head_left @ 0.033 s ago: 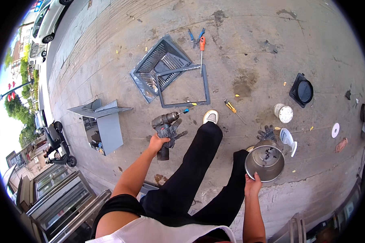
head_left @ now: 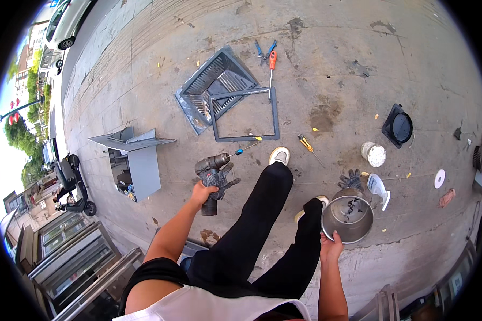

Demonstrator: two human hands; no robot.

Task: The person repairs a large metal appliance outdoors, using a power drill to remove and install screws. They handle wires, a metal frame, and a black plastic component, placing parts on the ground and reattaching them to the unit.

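Fingers of your left hand (head_left: 204, 192) wrap the drill (head_left: 204, 165), with a glove (head_left: 216, 178) bunched against it; your right hand (head_left: 331, 248) grips the pot (head_left: 353, 230) by its near rim. Status: both drill and pot in hand, dark bits (head_left: 351, 207) lying in the pot, frame (head_left: 276, 116) loose, partly over the bin (head_left: 187, 108). Hard to read: what those bits are. Glove covers the drill's grip; pot hides some right fingers.
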